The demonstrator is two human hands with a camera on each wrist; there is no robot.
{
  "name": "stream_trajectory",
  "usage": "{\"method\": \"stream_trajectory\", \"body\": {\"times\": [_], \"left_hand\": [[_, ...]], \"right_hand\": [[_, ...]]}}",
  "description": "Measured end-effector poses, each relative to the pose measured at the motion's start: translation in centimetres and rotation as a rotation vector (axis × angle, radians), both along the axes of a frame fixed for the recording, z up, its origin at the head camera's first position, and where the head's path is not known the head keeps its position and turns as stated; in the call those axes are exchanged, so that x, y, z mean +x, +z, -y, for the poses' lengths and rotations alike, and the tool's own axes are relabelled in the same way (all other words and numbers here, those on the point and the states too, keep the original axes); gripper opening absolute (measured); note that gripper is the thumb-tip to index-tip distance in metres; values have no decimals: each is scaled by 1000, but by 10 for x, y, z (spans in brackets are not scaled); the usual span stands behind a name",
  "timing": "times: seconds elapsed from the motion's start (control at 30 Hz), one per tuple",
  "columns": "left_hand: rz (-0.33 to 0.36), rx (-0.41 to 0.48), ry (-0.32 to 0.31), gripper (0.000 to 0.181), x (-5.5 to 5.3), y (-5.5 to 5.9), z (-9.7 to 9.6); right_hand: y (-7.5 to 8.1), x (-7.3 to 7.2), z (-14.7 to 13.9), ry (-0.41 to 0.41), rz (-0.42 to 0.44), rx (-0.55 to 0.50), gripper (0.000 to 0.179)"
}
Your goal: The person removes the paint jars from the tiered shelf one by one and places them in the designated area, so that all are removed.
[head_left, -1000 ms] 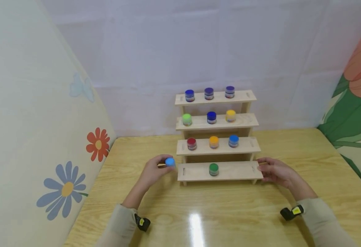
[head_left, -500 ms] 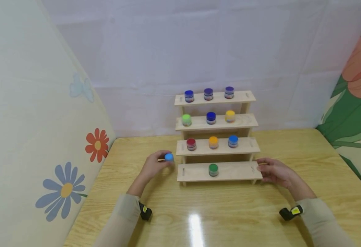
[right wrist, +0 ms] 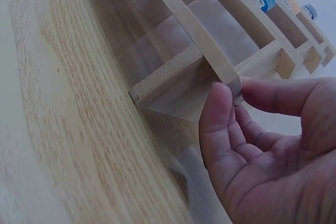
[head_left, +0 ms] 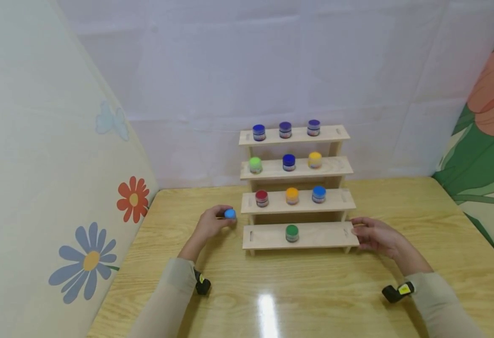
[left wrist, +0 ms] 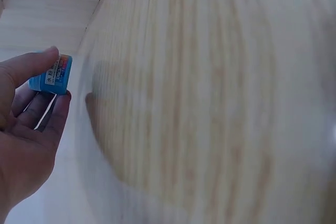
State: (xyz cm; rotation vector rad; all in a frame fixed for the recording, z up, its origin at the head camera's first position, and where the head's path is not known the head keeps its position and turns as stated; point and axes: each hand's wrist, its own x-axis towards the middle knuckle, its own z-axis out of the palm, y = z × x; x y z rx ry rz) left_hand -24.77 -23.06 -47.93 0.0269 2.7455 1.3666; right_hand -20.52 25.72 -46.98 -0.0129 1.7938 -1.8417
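Between thumb and fingers, my left hand pinches a small light-blue paint jar, just left of the stepped wooden rack. In the left wrist view the jar's printed label faces the camera. My right hand grips the right end of the rack's lowest shelf; the right wrist view shows thumb and fingertips pinching the board's corner. A green-lidded jar stands mid-way along that shelf. One shelf up are a red jar, an orange jar and a blue jar.
Higher up, a light-green jar, a dark-blue jar and a yellow jar share a shelf. Three blue-purple jars, one in the middle, line the top. A white cloth hangs behind the wooden table.
My left hand, with the light-blue jar, has moved slightly back and left, away from the lowest shelf's end. The right hand keeps its grip on the rack.
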Motion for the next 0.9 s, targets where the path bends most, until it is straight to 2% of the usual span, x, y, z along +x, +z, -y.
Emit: {"method": "stream_trajectory", "body": {"times": [0.17, 0.4, 0.67, 0.77, 0.9], "left_hand": [[-3, -8, -3, 44, -2, -2, 0], [-11, -27, -5, 44, -2, 0, -1], [35, -8, -13, 55, -6, -2, 3], [29, 26, -1, 59, 0, 5, 4], [-4, 94, 35, 58, 15, 17, 6]], "right_hand": [[0, 0, 0, 0, 3, -10, 56], [2, 0, 2, -6, 5, 5, 57], [2, -1, 2, -11, 12, 23, 59], [1, -1, 1, -14, 10, 28, 59], [0, -1, 1, -10, 7, 34, 61]]}}
